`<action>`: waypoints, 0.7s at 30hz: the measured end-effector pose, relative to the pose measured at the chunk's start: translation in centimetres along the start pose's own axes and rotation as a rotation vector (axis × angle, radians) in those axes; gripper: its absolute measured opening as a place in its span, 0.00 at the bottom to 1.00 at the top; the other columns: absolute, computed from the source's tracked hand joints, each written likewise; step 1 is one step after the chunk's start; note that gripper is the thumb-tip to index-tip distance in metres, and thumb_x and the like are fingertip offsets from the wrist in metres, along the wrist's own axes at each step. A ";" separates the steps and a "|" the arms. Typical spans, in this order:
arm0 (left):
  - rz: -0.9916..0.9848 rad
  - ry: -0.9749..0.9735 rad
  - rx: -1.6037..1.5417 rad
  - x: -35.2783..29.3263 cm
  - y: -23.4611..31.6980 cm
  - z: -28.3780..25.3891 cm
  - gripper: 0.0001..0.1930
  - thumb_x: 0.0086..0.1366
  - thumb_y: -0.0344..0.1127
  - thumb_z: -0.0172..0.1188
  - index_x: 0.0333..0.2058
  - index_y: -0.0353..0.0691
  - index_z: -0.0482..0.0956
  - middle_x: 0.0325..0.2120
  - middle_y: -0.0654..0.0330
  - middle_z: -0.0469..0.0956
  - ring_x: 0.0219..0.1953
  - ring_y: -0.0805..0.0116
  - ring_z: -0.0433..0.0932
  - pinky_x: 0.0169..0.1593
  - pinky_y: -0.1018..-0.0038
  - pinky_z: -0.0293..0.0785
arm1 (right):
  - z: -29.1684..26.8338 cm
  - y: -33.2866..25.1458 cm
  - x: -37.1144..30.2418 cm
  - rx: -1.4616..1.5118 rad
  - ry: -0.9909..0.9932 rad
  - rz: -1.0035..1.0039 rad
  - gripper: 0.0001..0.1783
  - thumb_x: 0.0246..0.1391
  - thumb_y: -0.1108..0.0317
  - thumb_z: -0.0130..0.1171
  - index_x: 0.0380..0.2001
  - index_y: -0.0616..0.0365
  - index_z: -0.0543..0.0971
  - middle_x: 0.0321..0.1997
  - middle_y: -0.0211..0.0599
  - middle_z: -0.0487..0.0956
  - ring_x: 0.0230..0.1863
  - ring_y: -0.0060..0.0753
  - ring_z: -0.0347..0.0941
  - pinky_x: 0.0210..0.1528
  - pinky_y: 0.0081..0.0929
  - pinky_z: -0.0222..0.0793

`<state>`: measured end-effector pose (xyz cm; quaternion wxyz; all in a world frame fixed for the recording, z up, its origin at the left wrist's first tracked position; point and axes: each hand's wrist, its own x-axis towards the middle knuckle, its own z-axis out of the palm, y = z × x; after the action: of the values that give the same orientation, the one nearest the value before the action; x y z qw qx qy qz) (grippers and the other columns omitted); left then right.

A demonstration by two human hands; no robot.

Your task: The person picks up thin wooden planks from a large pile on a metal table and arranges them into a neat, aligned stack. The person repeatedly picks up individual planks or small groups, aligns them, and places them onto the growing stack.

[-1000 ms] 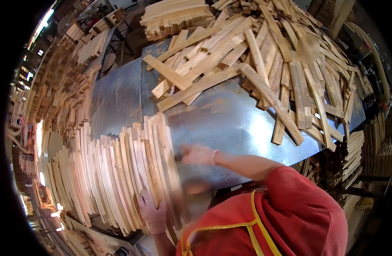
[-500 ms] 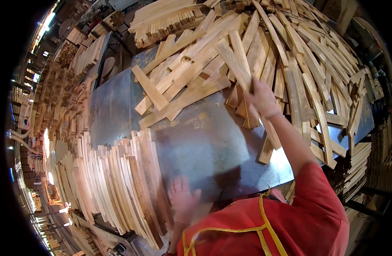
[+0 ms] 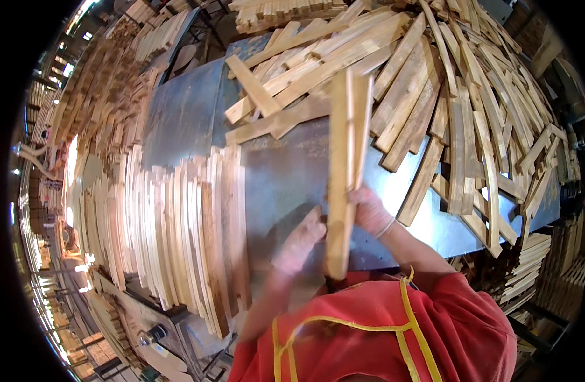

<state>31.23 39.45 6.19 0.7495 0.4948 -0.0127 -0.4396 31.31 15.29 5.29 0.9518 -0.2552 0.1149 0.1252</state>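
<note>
My right hand (image 3: pixel 373 211) grips a pair of wooden slats (image 3: pixel 341 172) by their right side, low down. The slats stand close together, lengthwise toward me, over the near part of the metal table (image 3: pixel 280 184). To their left is my left hand (image 3: pixel 304 239), slightly blurred, with fingers stretched toward the slats' near end. It holds nothing I can see, and whether its fingertips touch the wood I cannot tell. Beside it on the left, a row of slats (image 3: pixel 206 242) lies side by side, lengthwise toward me.
A loose heap of slats (image 3: pixel 490 108) spreads over the far and right side of the table. Several slats (image 3: pixel 286 118) lie crossed at the back. Stacked wood (image 3: pixel 95 108) fills the left. More slats (image 3: pixel 528 274) are piled below the table's right edge.
My right hand has drawn slats from the heap toward me and left. My left hand has risen from beside the row to beside those slats. The view has shifted a little.
</note>
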 end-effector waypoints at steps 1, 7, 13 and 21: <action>-0.029 0.068 0.124 0.0 0.1 -0.6 0.33 0.71 0.43 0.66 0.68 0.32 0.69 0.59 0.57 0.77 0.59 0.68 0.75 0.63 0.67 0.70 | 0.8 2.3 -0.7 -0.135 0.028 0.072 0.43 0.52 0.70 0.66 0.71 0.68 0.64 0.63 0.51 0.78 0.63 0.47 0.76 0.67 0.41 0.74; 0.126 0.524 0.688 -6.9 -2.4 -6.7 0.30 0.63 0.41 0.71 0.60 0.34 0.77 0.45 0.53 0.85 0.44 0.59 0.85 0.51 0.63 0.80 | 0.4 4.3 -4.9 -0.876 0.305 0.058 0.51 0.61 0.62 0.67 0.80 0.61 0.52 0.78 0.57 0.66 0.76 0.47 0.65 0.76 0.37 0.61; -0.017 1.039 2.028 -14.2 -5.4 -8.8 0.41 0.63 0.43 0.67 0.70 0.31 0.62 0.67 0.48 0.68 0.68 0.50 0.67 0.68 0.60 0.67 | -4.4 -1.9 -9.8 -1.491 0.721 -0.088 0.50 0.55 0.53 0.70 0.76 0.59 0.63 0.71 0.55 0.75 0.70 0.57 0.72 0.72 0.40 0.67; -0.473 0.942 1.980 -8.7 0.7 -6.3 0.39 0.64 0.45 0.66 0.67 0.34 0.62 0.61 0.50 0.72 0.61 0.55 0.73 0.59 0.61 0.73 | -14.3 -17.6 -14.8 -1.996 1.533 -0.041 0.55 0.43 0.39 0.76 0.71 0.53 0.67 0.67 0.53 0.71 0.71 0.55 0.66 0.71 0.45 0.66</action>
<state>29.22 49.98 7.14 -0.1466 0.9795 0.0222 -0.1360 20.36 -9.48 5.46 0.0354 -0.8710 0.4886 -0.0373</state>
